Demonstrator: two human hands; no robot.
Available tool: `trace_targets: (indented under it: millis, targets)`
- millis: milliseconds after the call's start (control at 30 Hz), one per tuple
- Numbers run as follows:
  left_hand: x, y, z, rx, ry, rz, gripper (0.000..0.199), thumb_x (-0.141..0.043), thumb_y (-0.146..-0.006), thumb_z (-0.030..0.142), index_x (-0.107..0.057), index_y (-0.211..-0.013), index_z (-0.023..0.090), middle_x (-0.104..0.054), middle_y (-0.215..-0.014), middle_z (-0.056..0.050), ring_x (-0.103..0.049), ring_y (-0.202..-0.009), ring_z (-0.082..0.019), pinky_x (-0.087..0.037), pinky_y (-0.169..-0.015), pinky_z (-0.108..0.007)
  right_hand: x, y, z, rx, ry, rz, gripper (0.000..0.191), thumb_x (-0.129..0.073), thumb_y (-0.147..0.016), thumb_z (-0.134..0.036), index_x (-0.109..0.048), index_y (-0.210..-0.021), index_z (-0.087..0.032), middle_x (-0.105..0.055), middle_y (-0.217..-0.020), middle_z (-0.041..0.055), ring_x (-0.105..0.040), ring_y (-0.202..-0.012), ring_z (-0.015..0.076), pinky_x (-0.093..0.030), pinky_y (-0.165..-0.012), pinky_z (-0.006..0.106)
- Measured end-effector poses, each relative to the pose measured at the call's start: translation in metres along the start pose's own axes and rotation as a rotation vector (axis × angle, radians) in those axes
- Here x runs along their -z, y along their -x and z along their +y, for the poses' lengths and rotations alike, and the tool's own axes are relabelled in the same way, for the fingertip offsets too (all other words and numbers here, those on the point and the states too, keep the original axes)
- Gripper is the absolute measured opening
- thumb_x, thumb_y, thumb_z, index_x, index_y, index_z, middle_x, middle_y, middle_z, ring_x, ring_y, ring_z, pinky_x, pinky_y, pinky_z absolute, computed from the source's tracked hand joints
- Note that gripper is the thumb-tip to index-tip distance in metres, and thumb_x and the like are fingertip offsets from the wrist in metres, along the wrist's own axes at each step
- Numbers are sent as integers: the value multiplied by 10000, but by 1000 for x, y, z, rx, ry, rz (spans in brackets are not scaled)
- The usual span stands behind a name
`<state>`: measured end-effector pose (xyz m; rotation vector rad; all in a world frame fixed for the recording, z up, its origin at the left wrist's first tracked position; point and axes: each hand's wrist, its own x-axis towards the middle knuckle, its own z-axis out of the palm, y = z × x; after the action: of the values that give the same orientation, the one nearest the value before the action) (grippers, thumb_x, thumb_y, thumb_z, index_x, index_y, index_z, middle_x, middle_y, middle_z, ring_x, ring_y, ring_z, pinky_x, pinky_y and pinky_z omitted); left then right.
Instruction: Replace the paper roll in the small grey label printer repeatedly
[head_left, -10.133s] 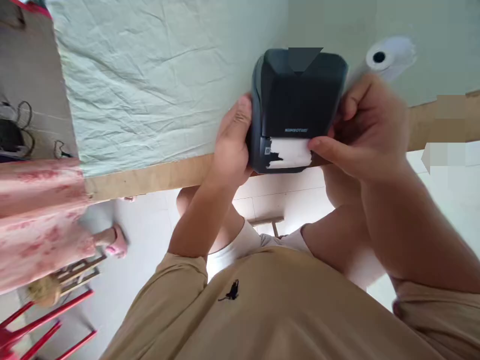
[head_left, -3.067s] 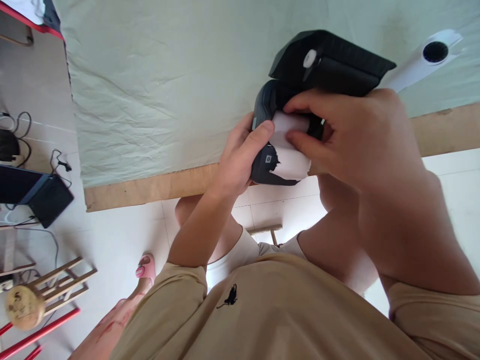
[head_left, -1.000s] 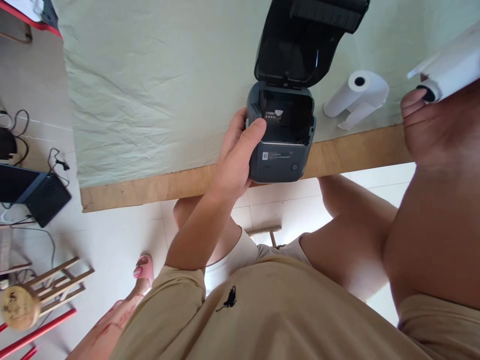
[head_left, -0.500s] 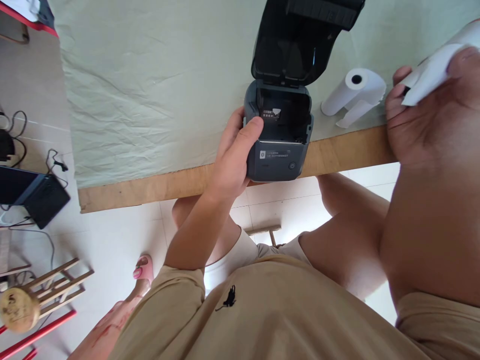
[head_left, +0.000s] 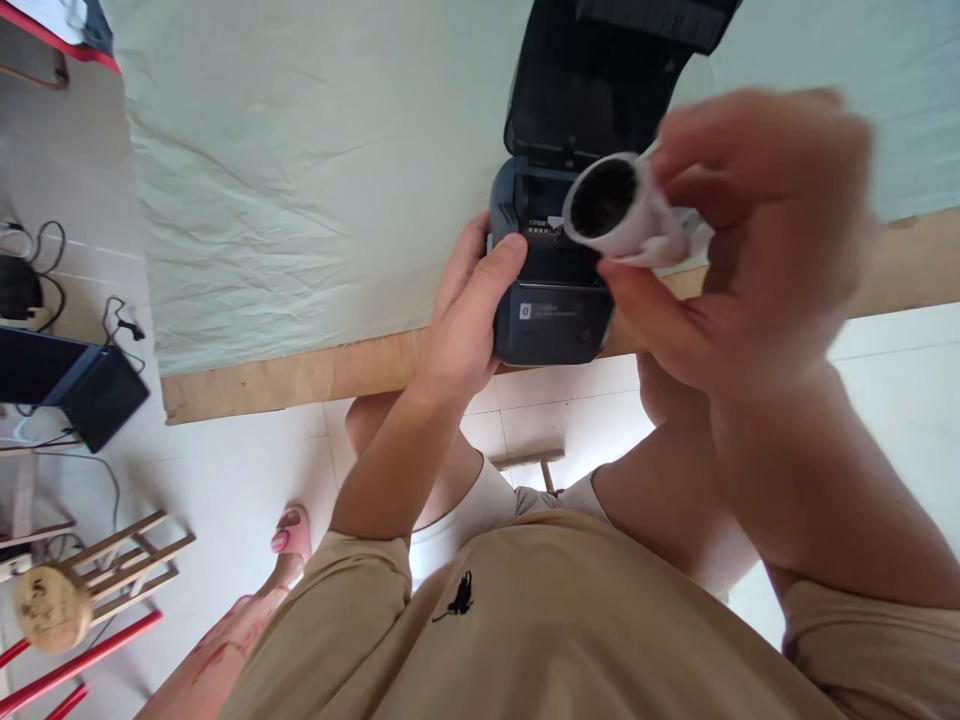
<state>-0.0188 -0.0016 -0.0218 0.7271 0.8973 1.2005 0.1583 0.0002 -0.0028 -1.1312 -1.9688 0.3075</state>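
A dark portable printer (head_left: 555, 325) with its lid raised stands at the table's front edge. My left hand (head_left: 469, 320) grips its left side, the thumb on the rim of the open compartment. My right hand (head_left: 750, 230), blurred by motion, pinches a white paper roll (head_left: 649, 220) between thumb and fingers. The roll's dark hollow end faces left, over the right part of the compartment. A small white scrap and a printed label show inside the compartment. The other paper roll is hidden behind my right hand.
A pale green cloth (head_left: 315, 180) covers the table, with a bare wooden edge (head_left: 300, 385) in front. At the left on the floor are a wooden stool (head_left: 52, 608), cables and a black device (head_left: 105, 395). Another person's foot in a pink sandal (head_left: 294, 532) shows at lower left.
My right hand has moved left from the far right, bringing its paper roll over the printer. The roll's hollow end now shows. My left hand has stayed on the printer.
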Motion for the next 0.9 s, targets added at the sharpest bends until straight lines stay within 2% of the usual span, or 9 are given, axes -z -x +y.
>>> trace_targets:
  millis: [133,233,333,467,567,667,733,833,900]
  targets:
    - [3,0,1,16,-38,-52,319,-712,-924,520,-671,-1074,241,-702,-906,-12,-759,-1004,-199,-559,-677,-253,-6,-8,2,62,164,45,209,-630,-903,-156,-645,-1082,-263,-753,-1142,0,-738,-1063,204,-626,-854,364]
    - [5,0,2,17,-52,-73,348,-681,-934,561,-665,-1087,249,-696,-920,-15,-743,-951,-196,-568,-692,-265,-7,-6,10,98,172,73,143,-604,-908,-128,-644,-946,-260,-756,-1161,-19,-740,-1098,210,-614,-904,398]
    - [6,0,2,44,-33,-84,352,-686,-919,590,-661,-1053,265,-676,-912,-10,-708,-842,-169,-557,-654,-265,-9,0,12,182,143,119,137,-616,-898,-133,-637,-913,-268,-752,-1053,-32,-734,-954,177,-589,-837,389]
    - [9,1,3,28,-32,-109,304,-699,-931,533,-655,-1048,255,-647,-945,-6,-659,-825,-130,-551,-699,-267,-15,10,11,330,24,142,60,-686,-907,-307,-642,-939,-281,-738,-947,-39,-719,-926,176,-567,-788,390]
    - [13,-1,2,-34,-116,-133,295,-823,-854,352,-666,-1083,250,-646,-945,9,-655,-876,-117,-547,-786,-251,-16,13,12,399,-26,186,210,-591,-968,-467,-664,-931,-274,-729,-921,2,-719,-982,213,-582,-822,430]
    - [16,-4,-3,-81,-159,-124,494,-910,-717,253,-663,-1145,272,-695,-1054,3,-692,-961,-150,-580,-857,-272,-9,9,13,318,-23,314,166,-544,-959,-349,-692,-1014,-295,-689,-926,24,-693,-931,210,-576,-806,428]
    - [17,-6,-5,-126,-160,-121,646,-910,-685,228,-631,-1260,319,-697,-1157,-2,-702,-1035,-172,-595,-905,-292,-2,5,13,170,35,357,262,-562,-936,-324,-688,-1165,-329,-663,-1019,34,-674,-1052,237,-561,-884,450]
    - [17,-5,-6,-148,-163,-144,760,-884,-699,218,-575,-1376,374,-679,-1247,-11,-707,-1047,-179,-602,-865,-294,2,-4,15,36,59,293,405,-563,-954,-436,-594,-1352,-369,-614,-1278,39,-584,-1320,303,-522,-1071,521]
    - [17,-5,-6,-155,-165,-158,715,-865,-730,226,-581,-1367,379,-673,-1265,-17,-704,-1035,-176,-599,-841,-292,1,-9,18,53,18,247,455,-548,-961,-493,-537,-1395,-358,-578,-1390,48,-540,-1415,327,-522,-1103,533]
